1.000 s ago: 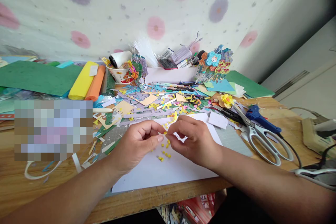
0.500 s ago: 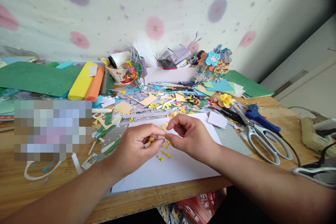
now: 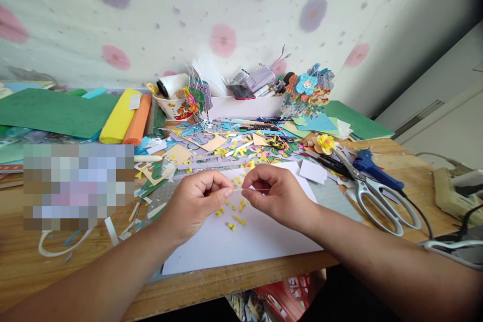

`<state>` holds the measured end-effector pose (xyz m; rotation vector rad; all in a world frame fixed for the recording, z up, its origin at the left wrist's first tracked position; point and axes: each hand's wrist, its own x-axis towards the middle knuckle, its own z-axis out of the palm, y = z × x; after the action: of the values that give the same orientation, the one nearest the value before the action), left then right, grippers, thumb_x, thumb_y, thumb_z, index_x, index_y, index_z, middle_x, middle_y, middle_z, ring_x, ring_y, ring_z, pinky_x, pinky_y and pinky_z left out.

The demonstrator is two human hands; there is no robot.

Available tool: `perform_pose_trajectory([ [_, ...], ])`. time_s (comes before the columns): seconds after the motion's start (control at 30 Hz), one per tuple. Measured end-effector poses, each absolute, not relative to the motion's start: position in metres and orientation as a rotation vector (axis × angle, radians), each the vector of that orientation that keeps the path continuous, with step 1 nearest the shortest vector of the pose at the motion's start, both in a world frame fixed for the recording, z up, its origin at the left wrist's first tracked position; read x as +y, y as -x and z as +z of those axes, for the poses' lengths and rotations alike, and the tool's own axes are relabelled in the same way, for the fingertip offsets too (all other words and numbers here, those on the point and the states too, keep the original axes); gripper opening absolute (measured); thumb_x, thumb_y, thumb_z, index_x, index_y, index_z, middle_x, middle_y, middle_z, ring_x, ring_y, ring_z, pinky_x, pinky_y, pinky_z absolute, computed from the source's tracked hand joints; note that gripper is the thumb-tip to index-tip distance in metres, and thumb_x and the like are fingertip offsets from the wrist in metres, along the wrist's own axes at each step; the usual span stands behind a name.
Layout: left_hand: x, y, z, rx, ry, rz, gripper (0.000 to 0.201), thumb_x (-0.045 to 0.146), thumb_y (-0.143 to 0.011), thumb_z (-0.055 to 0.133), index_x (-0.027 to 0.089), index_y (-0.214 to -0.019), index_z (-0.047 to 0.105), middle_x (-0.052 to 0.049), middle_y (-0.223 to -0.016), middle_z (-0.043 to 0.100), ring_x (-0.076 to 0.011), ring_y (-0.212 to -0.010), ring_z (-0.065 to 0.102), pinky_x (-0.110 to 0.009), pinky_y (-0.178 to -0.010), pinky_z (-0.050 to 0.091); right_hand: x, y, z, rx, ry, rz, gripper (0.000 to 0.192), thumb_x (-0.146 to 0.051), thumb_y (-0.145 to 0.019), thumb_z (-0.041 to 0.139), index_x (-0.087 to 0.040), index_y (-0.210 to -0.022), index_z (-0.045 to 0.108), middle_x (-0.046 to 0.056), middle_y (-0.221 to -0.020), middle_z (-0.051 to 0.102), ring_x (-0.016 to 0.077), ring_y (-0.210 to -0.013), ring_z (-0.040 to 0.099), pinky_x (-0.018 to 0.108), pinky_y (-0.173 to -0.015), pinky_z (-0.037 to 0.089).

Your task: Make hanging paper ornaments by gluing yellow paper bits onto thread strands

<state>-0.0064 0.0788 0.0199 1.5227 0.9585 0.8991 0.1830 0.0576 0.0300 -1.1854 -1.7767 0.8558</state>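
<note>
- The wooden tabletop (image 3: 30, 256) runs across the view, heaped at its far side with paper scraps.
- A white sheet (image 3: 241, 241) lies at the near edge, under both hands.
- A green sheet (image 3: 56, 110) lies flat at 10 o'clock from the hands, with a yellow roll (image 3: 118, 116) and an orange roll (image 3: 138, 121) side by side just right of it.
- Both forearms come in from the bottom corners and converge over the white sheet, wrists low, backs of the hands up.
- The left hand (image 3: 194, 204) is curled, thumb and forefinger pinched together on one end of a thin pale strand (image 3: 241, 189); the other fingers are folded under.
- The right hand (image 3: 277, 196) is curled the same way, its fingertips pinching the strand's other end; the strand runs level between the two hands.
- Large scissors (image 3: 373, 196) lie at 3 o'clock from the hands, blades pointing away, beside a blue glue gun (image 3: 372, 168).
- A yellow paper flower (image 3: 326, 143) sits at 2 o'clock.
- Small yellow bits (image 3: 236, 220) are scattered on the white sheet just below the strand, at 6 o'clock, apart from it.
</note>
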Motion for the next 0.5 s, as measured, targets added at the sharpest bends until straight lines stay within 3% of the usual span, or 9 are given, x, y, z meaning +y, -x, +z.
perform_pose_trajectory([
  [0.13,0.0803,0.0084,0.0156,0.892,-1.417,0.914,0.013,0.026,-0.076,0.068,0.017,-0.069,0.065,0.006,-0.053,0.051,-0.0061,-0.050,0.041,-0.019,-0.049,0.032,0.0580,-0.1825,0.0312,-1.764,1.167,0.888,0.007,-0.013,-0.074,0.060,-0.018,-0.068,0.060,-0.004,-0.059,0.050,0.0078,-0.053,0.041,0.020,-0.050,0.034],
  [0.3,0.0830,0.0075,0.0133,0.849,-1.178,0.803,0.034,0.046,-0.081,0.063,0.013,-0.087,0.070,-0.003,-0.058,0.067,-0.0071,-0.044,0.044,-0.020,-0.045,0.033,0.0603,-0.1845,0.0313,-1.742,1.167,0.879,0.007,-0.016,-0.076,0.060,-0.018,-0.069,0.060,-0.003,-0.060,0.054,0.0084,-0.054,0.043,0.021,-0.051,0.035],
  [0.5,0.0831,0.0058,0.0138,0.820,-1.084,0.667,0.046,0.056,-0.077,0.066,0.011,-0.090,0.069,-0.010,-0.061,0.071,-0.0150,-0.048,0.059,-0.024,-0.047,0.043,0.0618,-0.1863,0.0290,-1.745,1.120,0.895,0.006,-0.016,-0.076,0.061,-0.017,-0.071,0.062,-0.003,-0.062,0.055,0.0085,-0.056,0.044,0.021,-0.051,0.034],
])
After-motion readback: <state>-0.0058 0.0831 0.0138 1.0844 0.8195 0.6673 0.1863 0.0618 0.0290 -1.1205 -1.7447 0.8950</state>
